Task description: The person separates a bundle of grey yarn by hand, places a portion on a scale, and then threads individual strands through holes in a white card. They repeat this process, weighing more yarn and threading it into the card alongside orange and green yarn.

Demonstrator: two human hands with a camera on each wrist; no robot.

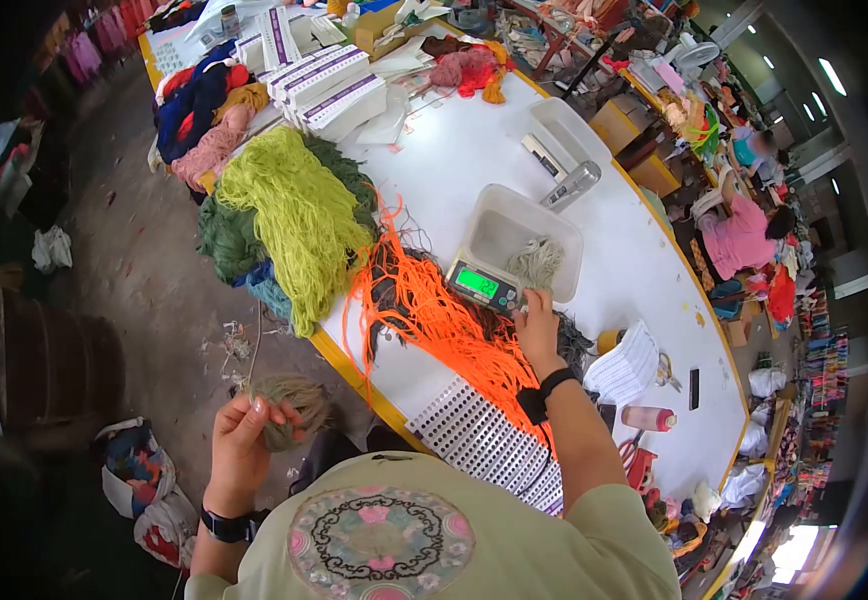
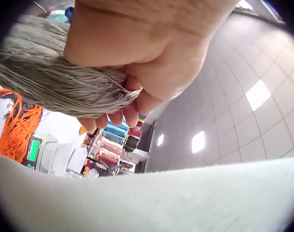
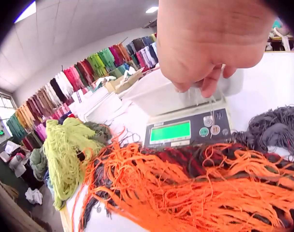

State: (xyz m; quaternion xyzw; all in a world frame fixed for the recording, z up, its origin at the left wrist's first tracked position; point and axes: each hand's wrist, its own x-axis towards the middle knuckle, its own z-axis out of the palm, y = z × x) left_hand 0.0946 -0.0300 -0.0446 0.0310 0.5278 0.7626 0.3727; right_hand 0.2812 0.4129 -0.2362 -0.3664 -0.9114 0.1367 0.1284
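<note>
My left hand [image 1: 244, 430] grips a hank of grey-beige yarn [image 1: 299, 398] low in front of me, beyond the table's edge. In the left wrist view the fingers curl round the hank's strands [image 2: 50, 79]. Over the near rim of a clear plastic tub [image 1: 489, 212] is my right hand [image 1: 539, 332], its fingers bent downward. Thin pale strands [image 3: 210, 100] show at those fingertips in the right wrist view. A small bundle of grey-green yarn [image 1: 537, 262] lies in the tub. The tub sits on a digital scale [image 1: 482, 284] with a lit green display.
Orange yarn [image 1: 444, 335] lies across the white table [image 1: 644, 255] before the scale. Lime-green yarn [image 1: 289, 200] hangs over its left edge. Stacked white boxes [image 1: 329, 95] stand behind. To the right are paper sheets [image 1: 622, 362], scissors [image 1: 666, 370] and a pink bottle [image 1: 646, 418].
</note>
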